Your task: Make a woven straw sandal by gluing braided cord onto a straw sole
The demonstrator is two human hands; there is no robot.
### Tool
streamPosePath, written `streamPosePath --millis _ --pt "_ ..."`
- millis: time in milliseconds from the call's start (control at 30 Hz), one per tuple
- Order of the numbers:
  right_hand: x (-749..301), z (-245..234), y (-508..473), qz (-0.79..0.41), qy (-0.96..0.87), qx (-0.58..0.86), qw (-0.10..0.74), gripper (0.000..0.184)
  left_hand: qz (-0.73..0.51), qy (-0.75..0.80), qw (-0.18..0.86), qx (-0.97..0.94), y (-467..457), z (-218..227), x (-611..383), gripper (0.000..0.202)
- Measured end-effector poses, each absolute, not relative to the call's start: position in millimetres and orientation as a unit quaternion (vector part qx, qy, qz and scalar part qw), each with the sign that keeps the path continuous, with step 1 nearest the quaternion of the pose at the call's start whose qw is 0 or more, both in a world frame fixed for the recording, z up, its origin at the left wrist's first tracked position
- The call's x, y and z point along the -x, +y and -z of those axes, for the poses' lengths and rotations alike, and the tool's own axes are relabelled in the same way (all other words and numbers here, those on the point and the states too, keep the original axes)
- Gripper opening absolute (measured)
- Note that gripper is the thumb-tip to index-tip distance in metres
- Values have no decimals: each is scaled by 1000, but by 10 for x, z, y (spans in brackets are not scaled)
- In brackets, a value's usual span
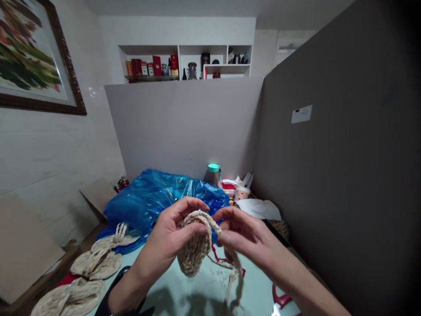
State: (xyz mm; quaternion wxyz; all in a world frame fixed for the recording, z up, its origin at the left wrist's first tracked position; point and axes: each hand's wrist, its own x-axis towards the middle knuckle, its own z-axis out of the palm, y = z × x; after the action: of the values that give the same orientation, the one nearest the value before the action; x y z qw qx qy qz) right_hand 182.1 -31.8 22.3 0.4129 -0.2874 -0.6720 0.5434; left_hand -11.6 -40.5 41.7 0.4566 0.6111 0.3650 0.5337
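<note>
My left hand is closed round a coiled piece of braided straw, shaped like a small sole, with the thumb across its near face. Between the thumb and fingers of my right hand is the straw braid that runs off the top edge of the coil. Its loose end hangs below that hand towards the table. A thin red cord shows behind the work. To the left lie several woven straw sandals.
A large blue plastic bag covers the back of the table. Behind it stand a bottle with a teal lid and a paper cup. Red-handled scissors lie at the front right. Grey partitions enclose the back and right.
</note>
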Motion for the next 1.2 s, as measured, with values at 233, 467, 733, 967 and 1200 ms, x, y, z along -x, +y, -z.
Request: streamPosePath --millis 233,467,733,967,1200 --pt "-1906 -389 -464 -229 -773 357 471 14 -479 365 467 -647 -451 -363 88 18" --pt "-2010 -546 -542 -36 -803 306 511 7 -505 384 461 -621 -453 -313 35 17" --pt "-2047 -553 -571 21 -823 294 485 13 -534 418 471 -564 -429 -295 -12 18" --pt "-2086 -585 -541 1 -807 304 507 15 -499 394 558 -534 -468 -323 -7 16" --pt "-2098 -565 -538 14 -829 289 478 26 -504 379 590 -504 -519 -369 -37 17"
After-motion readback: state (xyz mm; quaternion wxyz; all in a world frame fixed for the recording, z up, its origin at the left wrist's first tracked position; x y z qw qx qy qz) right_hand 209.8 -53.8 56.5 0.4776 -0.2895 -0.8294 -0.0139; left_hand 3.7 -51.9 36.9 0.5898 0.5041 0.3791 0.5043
